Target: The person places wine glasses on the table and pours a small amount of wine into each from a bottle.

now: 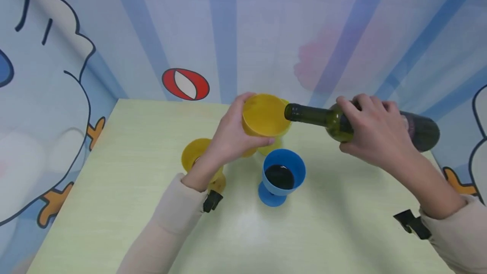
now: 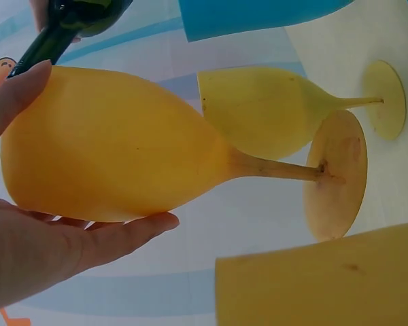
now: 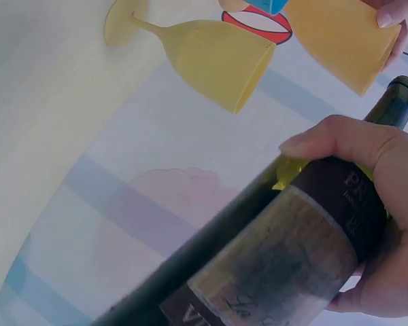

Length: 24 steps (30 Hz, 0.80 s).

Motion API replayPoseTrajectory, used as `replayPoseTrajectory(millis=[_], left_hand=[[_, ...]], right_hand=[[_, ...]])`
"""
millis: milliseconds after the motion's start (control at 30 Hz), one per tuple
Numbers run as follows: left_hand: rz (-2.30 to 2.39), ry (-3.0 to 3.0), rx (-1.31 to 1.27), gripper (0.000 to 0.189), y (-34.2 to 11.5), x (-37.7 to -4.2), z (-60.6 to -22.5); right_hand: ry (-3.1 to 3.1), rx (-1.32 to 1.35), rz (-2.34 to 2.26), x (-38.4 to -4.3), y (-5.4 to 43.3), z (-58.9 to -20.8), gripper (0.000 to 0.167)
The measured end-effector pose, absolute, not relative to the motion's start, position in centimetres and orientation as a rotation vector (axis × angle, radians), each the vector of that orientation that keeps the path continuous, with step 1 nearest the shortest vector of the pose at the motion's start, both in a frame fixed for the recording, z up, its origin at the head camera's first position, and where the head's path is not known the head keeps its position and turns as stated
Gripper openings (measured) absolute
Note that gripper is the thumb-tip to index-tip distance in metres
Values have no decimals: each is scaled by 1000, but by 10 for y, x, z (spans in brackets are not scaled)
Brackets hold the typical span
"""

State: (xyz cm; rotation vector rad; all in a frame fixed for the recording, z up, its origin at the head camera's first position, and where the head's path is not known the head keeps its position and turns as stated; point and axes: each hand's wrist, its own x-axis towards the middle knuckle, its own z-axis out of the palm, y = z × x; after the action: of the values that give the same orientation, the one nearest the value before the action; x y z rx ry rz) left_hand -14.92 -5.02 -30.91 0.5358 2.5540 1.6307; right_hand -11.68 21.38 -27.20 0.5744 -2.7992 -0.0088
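Observation:
My left hand (image 1: pixel 232 132) grips an orange-yellow goblet (image 1: pixel 266 115) round its bowl, and the goblet's stem and foot (image 2: pixel 336 176) show in the left wrist view. My right hand (image 1: pixel 376 130) holds a green glass wine bottle (image 1: pixel 424 132) round its body, near the shoulder. The bottle lies almost level in the head view, its mouth (image 1: pixel 288 112) at the right edge of the goblet's rim. A label (image 3: pixel 279 251) shows on the bottle in the right wrist view. Close in front stands a blue goblet (image 1: pixel 298 166) with dark liquid (image 1: pixel 279 176) in it.
A second yellow goblet (image 1: pixel 195 149) stands on the table (image 1: pixel 144 138) at the left, partly hidden by my left forearm. A paler yellow goblet (image 3: pixel 214 61) stands behind the held one. Printed cloth walls (image 1: pixel 262 33) rise at the table's back and sides.

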Motion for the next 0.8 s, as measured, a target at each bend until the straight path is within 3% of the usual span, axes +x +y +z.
replayPoseTrajectory(millis=[800], left_hand=[[1567,2552,564,85,-47,-149,-306]], right_hand=[[-2476,663,-223,-121,217,-272,69]])
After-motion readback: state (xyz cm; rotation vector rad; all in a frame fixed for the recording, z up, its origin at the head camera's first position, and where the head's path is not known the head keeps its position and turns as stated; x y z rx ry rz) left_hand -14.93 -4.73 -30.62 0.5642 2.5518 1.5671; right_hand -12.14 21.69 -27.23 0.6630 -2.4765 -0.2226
